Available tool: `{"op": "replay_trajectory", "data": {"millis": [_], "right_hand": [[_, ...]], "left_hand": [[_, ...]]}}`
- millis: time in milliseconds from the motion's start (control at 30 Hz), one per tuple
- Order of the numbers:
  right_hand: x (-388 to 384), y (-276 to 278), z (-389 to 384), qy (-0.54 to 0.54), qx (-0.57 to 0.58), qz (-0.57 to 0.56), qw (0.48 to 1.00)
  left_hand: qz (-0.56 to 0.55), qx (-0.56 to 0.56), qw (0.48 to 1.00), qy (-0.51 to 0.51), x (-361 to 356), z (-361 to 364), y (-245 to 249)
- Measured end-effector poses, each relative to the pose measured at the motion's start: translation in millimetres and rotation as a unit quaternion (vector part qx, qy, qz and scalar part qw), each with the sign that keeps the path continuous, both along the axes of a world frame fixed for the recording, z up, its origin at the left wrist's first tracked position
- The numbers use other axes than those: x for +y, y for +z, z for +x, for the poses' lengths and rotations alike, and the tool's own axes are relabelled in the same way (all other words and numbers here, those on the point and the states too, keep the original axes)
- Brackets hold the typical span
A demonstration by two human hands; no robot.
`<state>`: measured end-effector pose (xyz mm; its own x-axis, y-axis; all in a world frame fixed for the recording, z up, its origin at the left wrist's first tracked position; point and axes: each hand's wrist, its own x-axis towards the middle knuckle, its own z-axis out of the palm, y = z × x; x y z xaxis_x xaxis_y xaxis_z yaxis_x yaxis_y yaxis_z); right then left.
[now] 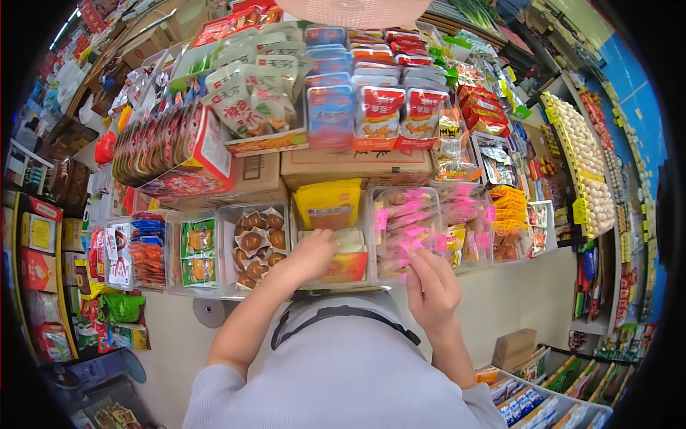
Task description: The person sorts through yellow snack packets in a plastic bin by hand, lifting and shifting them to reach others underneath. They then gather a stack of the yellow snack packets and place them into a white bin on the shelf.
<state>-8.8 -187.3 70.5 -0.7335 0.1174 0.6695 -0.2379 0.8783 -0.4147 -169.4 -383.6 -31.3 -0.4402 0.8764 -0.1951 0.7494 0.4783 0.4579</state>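
Observation:
My left hand (314, 256) reaches into a clear plastic bin, its fingers curled at the upper edge of a red-and-yellow snack packet (345, 267). Behind those fingers stand bright yellow packets (329, 202). The fingertips are partly hidden. To the right, my right hand (434, 287) is at the front of a bin of clear packets with pink labels (404, 218). Its thumb and fingers are pinched together against the pink labels; what lies between them is too small to make out.
Brown eggs in wrappers (251, 247) fill the bin on the left, beside green packets (198, 250). Cardboard boxes (357, 166) behind the bins carry stacked snack bags. Egg trays (579, 157) stand at the right. A person's woven hat brim (350, 10) shows at the top.

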Motion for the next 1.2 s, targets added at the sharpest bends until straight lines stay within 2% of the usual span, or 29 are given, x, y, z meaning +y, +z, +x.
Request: {"op": "replay_trajectory", "data": {"millis": [100,200,300,400,600,700,800,900,933,1033,1133,1200], "right_hand": [[14.7,1.2,9.6,0.046,-0.027,-0.014,0.998],[19.2,-8.6,11.1,0.072,-0.016,-0.028,0.997],[14.6,-12.2,11.0,0.086,-0.013,-0.050,0.995],[7.5,-12.5,8.1,0.096,-0.012,-0.050,0.994],[-9.8,-13.5,3.5,0.092,-0.012,-0.054,0.994],[-16.9,-14.8,5.9,0.083,-0.014,-0.061,0.995],[-19.9,-16.5,8.1,0.072,-0.012,-0.063,0.995],[-21.3,-15.9,9.1,0.067,-0.014,-0.060,0.996],[-21.4,-15.8,9.8,0.068,-0.016,-0.056,0.996],[-21.0,-15.4,11.0,0.065,-0.017,-0.052,0.996],[-20.0,-15.8,13.2,0.058,-0.019,-0.057,0.996],[-20.9,-18.0,14.2,0.055,-0.019,-0.060,0.997]], "left_hand": [[-0.058,-0.023,0.998,0.011,2.0,12.1,1.0],[0.019,0.038,0.999,0.012,-5.7,23.9,4.3],[-0.018,-0.031,0.997,0.065,0.1,23.1,13.8],[-0.010,-0.030,0.993,0.110,2.2,21.7,13.5],[-0.086,-0.037,0.995,0.032,3.5,10.3,11.8],[-0.027,-0.030,0.998,0.043,-1.3,8.5,0.2],[-0.119,-0.147,0.979,0.078,9.8,-1.5,17.9],[-0.053,-0.105,0.992,0.035,7.3,-14.1,-0.3],[-0.116,-0.133,0.984,0.033,11.8,-18.0,4.0],[-0.094,-0.128,0.987,0.039,9.4,-19.1,-0.9],[-0.030,-0.075,0.996,0.040,2.5,-14.0,2.5],[-0.041,-0.076,0.995,0.043,2.0,-19.8,-3.4]]}}
